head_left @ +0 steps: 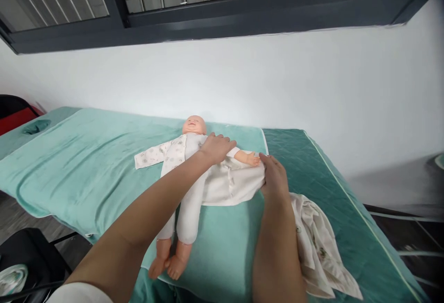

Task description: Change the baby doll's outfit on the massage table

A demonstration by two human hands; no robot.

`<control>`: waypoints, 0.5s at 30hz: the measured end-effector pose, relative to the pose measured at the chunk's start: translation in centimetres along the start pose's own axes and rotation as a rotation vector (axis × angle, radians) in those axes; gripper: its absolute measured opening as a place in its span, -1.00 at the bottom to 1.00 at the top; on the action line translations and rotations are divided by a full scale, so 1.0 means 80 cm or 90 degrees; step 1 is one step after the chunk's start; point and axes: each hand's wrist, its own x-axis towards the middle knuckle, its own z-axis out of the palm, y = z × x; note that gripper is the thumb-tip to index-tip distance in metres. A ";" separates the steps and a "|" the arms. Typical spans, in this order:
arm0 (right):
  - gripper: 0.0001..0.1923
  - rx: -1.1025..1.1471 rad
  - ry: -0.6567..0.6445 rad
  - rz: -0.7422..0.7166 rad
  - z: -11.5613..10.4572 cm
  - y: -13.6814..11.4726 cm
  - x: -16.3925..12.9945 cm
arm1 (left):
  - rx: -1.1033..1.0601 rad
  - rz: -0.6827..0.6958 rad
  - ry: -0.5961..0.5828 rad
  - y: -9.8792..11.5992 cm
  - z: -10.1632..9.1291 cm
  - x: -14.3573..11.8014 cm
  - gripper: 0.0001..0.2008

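A baby doll (195, 124) lies on its back, dressed in white, with bare feet toward me. One sleeve of a small printed white baby jacket (176, 148) covers the doll's arm on the left. The jacket's other half is spread inside out under the arm on the right, whose bare hand rests over the cloth. My left hand (218, 148) is closed around that upper arm near the shoulder; its thumb is hidden. Near the doll's fingers, my right hand (274, 173) pinches the jacket's outer edge and keeps the cloth stretched.
A light green sheet (86, 155) covers the bed, with darker green quilted cloth (333, 219) at the right. A crumpled printed white garment (317, 247) lies beside my right forearm. A white wall (243, 76) stands behind the bed, and a black chair (31, 256) at lower left.
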 end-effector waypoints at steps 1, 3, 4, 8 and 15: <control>-0.59 0.065 0.018 0.007 0.000 -0.005 -0.002 | 0.006 0.000 0.005 0.000 0.001 -0.001 -0.70; -0.55 0.204 0.057 0.037 0.001 -0.015 -0.006 | 0.020 0.006 0.007 0.001 0.002 -0.003 -0.72; -0.54 0.274 0.070 0.042 0.002 -0.020 -0.007 | 0.029 0.012 0.001 0.002 0.003 -0.004 -0.74; -0.49 0.415 0.060 -0.015 0.007 -0.028 -0.012 | 0.065 0.003 -0.047 0.009 0.004 -0.004 -0.76; -0.60 0.443 -0.025 -0.055 0.024 -0.026 -0.020 | 0.042 -0.089 -0.081 0.028 0.011 0.004 -0.74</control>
